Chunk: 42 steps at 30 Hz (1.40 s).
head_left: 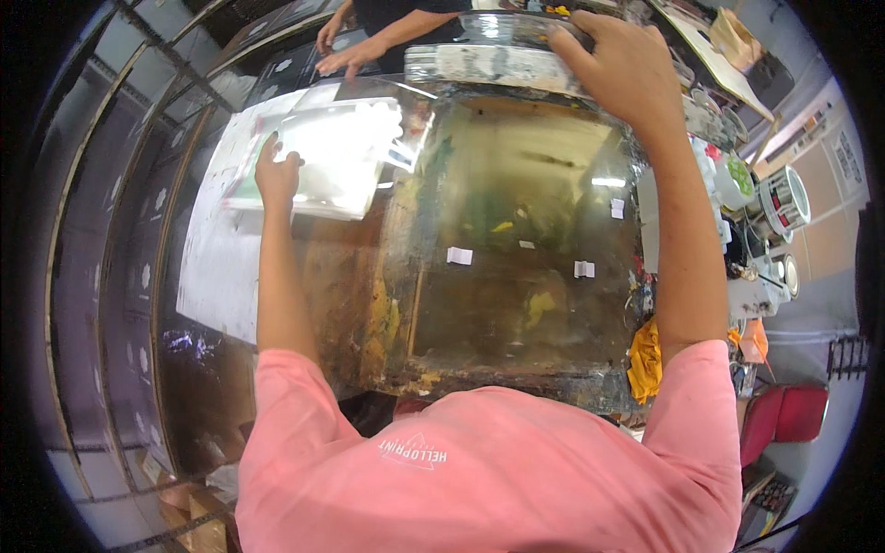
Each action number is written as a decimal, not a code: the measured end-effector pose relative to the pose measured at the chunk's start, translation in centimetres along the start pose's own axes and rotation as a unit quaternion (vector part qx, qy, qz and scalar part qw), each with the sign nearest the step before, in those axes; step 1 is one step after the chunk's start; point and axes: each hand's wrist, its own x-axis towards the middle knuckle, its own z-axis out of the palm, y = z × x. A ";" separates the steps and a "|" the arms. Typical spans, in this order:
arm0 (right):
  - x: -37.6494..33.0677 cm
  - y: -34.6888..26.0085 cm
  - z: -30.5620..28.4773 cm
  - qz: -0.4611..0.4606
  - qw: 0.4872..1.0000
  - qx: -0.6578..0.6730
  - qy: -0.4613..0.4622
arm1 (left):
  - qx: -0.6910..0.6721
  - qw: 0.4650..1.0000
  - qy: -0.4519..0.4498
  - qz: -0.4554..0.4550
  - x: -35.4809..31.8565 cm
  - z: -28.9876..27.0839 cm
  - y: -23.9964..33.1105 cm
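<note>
My left hand (275, 171) lies with spread fingers on a clear plastic sheet (336, 157) that rests on the paint-stained work table (350, 295). My right hand (622, 64) reaches far forward and grips the top of a long paint-smeared squeegee blade (493, 66) at the far edge of a large stained printing screen (516, 249). Small white tape tabs (459, 255) sit on the screen mesh.
Another person's hands (346, 51) rest on the table's far side. Large white paper (217, 249) lies left of the screen. A yellow rag (645, 359), paint tubs (784, 198) and clutter fill the right side. A red chair (784, 415) stands at lower right.
</note>
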 end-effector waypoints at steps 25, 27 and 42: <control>-1.6 0.1 0.6 -0.004 1.000 -0.003 -0.020 | 0.217 0.959 -0.109 0.145 -8.0 0.3 3.7; -1.3 0.1 0.2 0.003 0.998 -0.010 -0.063 | 0.199 0.948 -0.139 0.207 -8.2 0.9 6.1; -0.5 -0.6 -0.5 0.011 0.999 0.041 -0.008 | 0.154 0.829 -0.392 0.367 -29.7 20.1 18.6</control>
